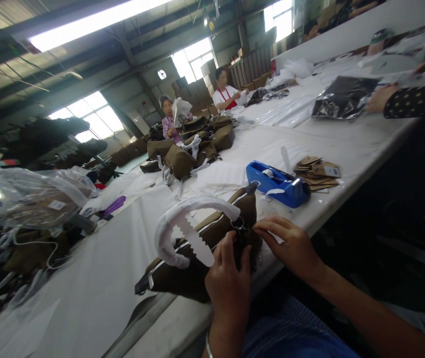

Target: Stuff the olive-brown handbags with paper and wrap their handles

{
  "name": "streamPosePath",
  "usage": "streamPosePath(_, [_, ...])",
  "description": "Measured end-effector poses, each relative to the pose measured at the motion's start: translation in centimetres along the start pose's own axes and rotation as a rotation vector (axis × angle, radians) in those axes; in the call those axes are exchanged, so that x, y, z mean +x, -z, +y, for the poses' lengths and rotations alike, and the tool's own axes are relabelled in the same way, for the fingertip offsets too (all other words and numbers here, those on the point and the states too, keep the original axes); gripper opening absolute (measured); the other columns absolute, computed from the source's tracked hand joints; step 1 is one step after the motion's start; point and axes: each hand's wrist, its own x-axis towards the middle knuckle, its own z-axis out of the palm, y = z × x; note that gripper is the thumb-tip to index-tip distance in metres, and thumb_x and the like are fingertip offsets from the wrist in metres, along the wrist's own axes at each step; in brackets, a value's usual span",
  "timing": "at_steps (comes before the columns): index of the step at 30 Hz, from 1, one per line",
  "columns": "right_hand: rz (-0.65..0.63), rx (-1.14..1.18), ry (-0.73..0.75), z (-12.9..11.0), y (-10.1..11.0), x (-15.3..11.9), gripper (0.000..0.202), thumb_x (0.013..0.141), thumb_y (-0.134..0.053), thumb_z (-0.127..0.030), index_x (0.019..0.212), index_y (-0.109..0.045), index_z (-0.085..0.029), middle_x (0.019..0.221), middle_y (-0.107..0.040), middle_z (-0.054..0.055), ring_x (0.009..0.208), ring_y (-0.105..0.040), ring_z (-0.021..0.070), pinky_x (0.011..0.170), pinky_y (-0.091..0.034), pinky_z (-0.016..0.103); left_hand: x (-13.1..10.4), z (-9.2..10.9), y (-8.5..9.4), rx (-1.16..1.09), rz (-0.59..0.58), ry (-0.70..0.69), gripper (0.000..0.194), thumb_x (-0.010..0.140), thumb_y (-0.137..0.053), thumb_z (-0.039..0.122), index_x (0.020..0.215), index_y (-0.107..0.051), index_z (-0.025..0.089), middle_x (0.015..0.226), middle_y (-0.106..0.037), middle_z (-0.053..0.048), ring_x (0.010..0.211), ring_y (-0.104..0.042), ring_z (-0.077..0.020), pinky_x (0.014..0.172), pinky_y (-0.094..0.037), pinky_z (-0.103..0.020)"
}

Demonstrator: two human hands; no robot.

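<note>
An olive-brown bag [186, 278] with a silver zipper lies tilted at the table's near edge. Its handle [165, 233] is wrapped in white material and arches over the zipper, with a white wavy-edged strip [195, 243] beside it. My left hand [231, 278] grips a dark, fluffy-looking piece [244, 246] that hangs near a metal ring at the handle's right end. On the right side of that piece, my right hand [290, 246] has its thumb and forefinger pinched together. What sits between those fingertips is too small to make out.
Beyond the bag are a blue tape dispenser [277, 184] and brown tags [319, 171]. Olive bags [197, 149] are piled farther back. At the right, a person's hand [382, 98] touches a plastic-wrapped dark package [343, 97]. Two people work across the table [96, 263].
</note>
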Motion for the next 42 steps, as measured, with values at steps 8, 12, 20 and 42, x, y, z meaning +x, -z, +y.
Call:
streamPosePath(8, [-0.007, 0.000, -0.010, 0.1, -0.5, 0.2, 0.011, 0.098, -0.061, -0.023, 0.102, -0.071, -0.023, 0.098, -0.074, 0.005, 0.093, -0.070, 0.0212, 0.087, -0.058, 0.036, -0.1, 0.2, -0.1, -0.050, -0.041, 0.084, 0.040, 0.089, -0.073, 0.024, 0.127, -0.063, 0.019, 0.111, -0.077, -0.009, 0.088, -0.076, -0.0230, 0.070, -0.060, -0.030])
streamPosePath(12, [-0.008, 0.005, -0.009, -0.1, -0.6, 0.5, 0.011, 0.098, -0.061, -0.023, 0.101, -0.072, -0.022, 0.097, -0.074, 0.005, 0.090, -0.070, 0.0208, 0.085, -0.058, 0.035, 0.0, -0.1, 0.2, -0.170, -0.060, 0.105, 0.044, 0.092, -0.070, 0.024, 0.134, -0.058, 0.019, 0.112, -0.077, -0.008, 0.080, -0.076, -0.0191, 0.069, -0.060, -0.028])
streamPosePath(20, [-0.011, 0.034, -0.001, 0.0, -0.9, 0.0, 0.014, 0.100, -0.058, -0.026, 0.102, -0.072, -0.022, 0.098, -0.074, 0.007, 0.092, -0.070, 0.0215, 0.086, -0.059, 0.036, 0.4, 0.4, -0.1, -0.133, -0.093, 0.182, 0.047, 0.090, -0.072, 0.030, 0.134, -0.057, 0.021, 0.117, -0.076, -0.010, 0.098, -0.076, -0.0257, 0.081, -0.061, -0.035])
streamPosePath(42, [0.028, 0.055, -0.024, 0.2, -1.6, 0.9, 0.012, 0.099, -0.058, -0.023, 0.101, -0.070, -0.023, 0.099, -0.074, 0.006, 0.093, -0.071, 0.0208, 0.086, -0.059, 0.035, 2.8, 1.2, 0.6, 0.095, -0.068, 0.182, 0.028, 0.094, -0.066, 0.035, 0.117, -0.070, 0.019, 0.086, -0.077, -0.005, 0.068, -0.071, -0.0213, 0.057, -0.043, -0.028])
